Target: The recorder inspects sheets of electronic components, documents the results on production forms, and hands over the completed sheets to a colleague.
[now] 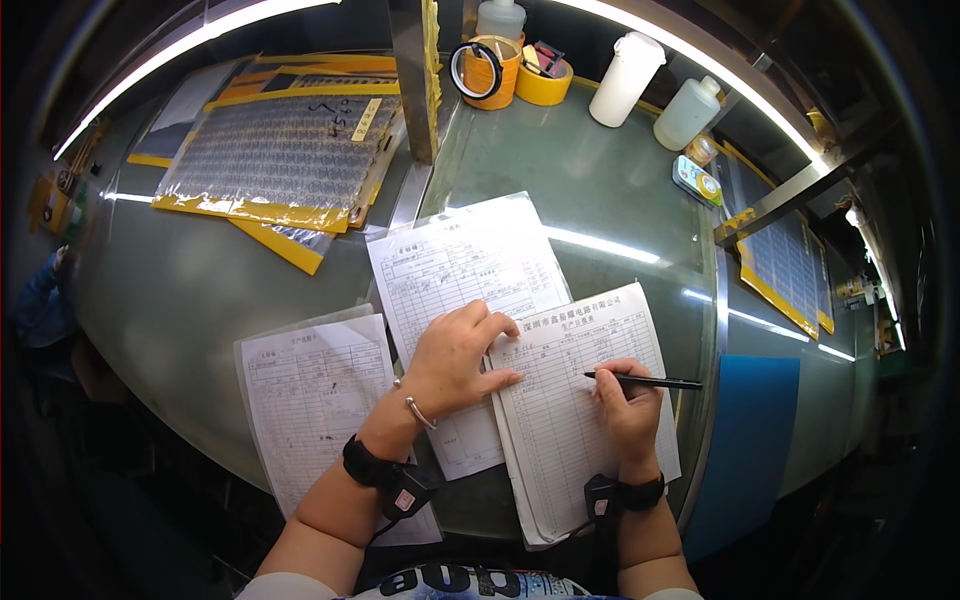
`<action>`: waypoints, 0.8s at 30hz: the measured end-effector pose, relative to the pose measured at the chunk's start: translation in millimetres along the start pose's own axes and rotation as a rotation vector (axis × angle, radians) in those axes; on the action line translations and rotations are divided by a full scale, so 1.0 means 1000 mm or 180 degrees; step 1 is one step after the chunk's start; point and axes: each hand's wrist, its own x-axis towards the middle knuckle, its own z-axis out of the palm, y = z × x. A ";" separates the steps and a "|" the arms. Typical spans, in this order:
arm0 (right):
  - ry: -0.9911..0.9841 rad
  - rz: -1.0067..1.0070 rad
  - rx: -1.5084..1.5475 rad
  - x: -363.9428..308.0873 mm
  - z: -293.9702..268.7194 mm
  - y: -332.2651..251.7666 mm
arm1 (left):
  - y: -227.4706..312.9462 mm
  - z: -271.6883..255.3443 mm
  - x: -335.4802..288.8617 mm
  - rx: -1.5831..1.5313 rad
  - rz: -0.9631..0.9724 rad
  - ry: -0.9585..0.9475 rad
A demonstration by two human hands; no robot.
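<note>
A pad of printed forms lies in front of me, its table of rows partly filled with handwriting. My right hand grips a black pen, its tip at the form's upper middle rows. On the pad's left edge rests my left hand, thumb and index finger spread apart and nothing held. Beneath that hand and partly under the pad is a printed sheet in a clear sleeve. A second sleeved sheet lies to the left, partly covered by my left forearm. Both wrists wear black straps with small boxes.
Yellow-edged panels in clear film are stacked at the far left, beside a metal post. Tape rolls, a white bottle and a translucent bottle stand at the back. A blue board lies right.
</note>
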 end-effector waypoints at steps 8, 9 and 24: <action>0.0118 -0.0020 0.1076 0.003 -0.012 -0.006 | 0.007 0.001 0.002 -0.0029 -0.0033 -0.0067; 0.0161 0.0015 0.1264 0.001 -0.017 -0.005 | 0.006 0.004 -0.002 -0.0104 -0.0091 -0.0059; -0.0718 -0.0843 -0.0498 -0.063 -0.048 -0.110 | -0.020 -0.112 -0.218 0.0924 -0.2088 0.2289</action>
